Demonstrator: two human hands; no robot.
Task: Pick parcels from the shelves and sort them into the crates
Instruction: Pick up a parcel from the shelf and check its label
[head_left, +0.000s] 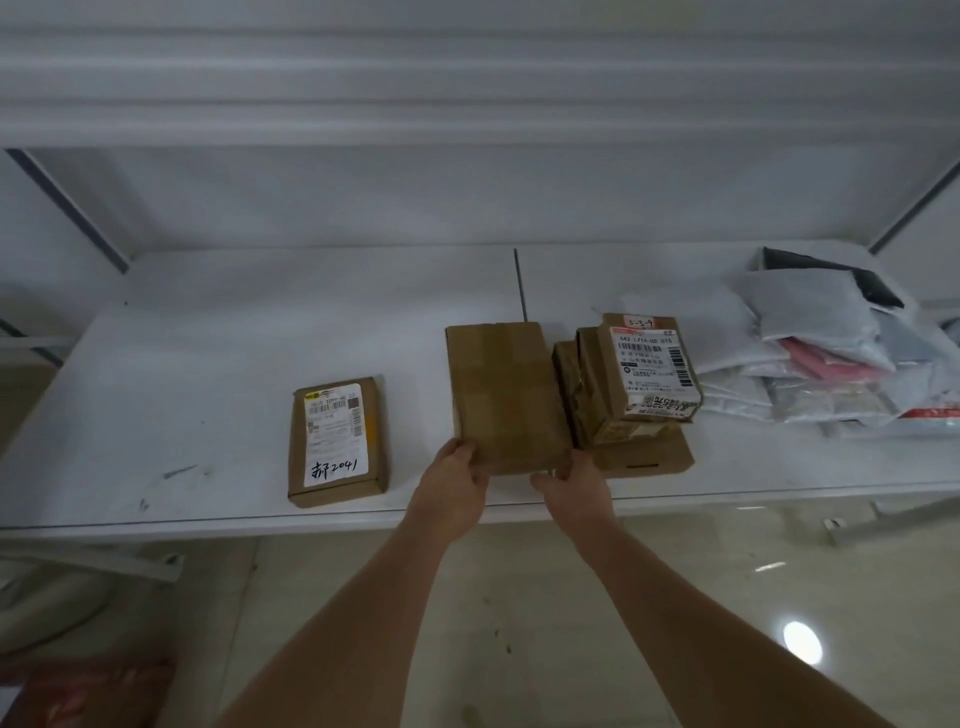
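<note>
A plain brown cardboard parcel (504, 395) lies on the white shelf (208, 338), its near end at the shelf's front. My left hand (457, 483) grips its near left corner and my right hand (576, 483) grips its near right corner. To the left lies a smaller brown box with a white label (337, 441). Just right of the held parcel stands a stack of brown boxes (628, 395), the top one labelled.
A heap of white, grey and pink soft mailer bags (821, 358) fills the shelf's right end. An upper shelf (467, 93) overhangs. A shiny tiled floor (727, 597) lies below, with something red (88, 691) at the bottom left.
</note>
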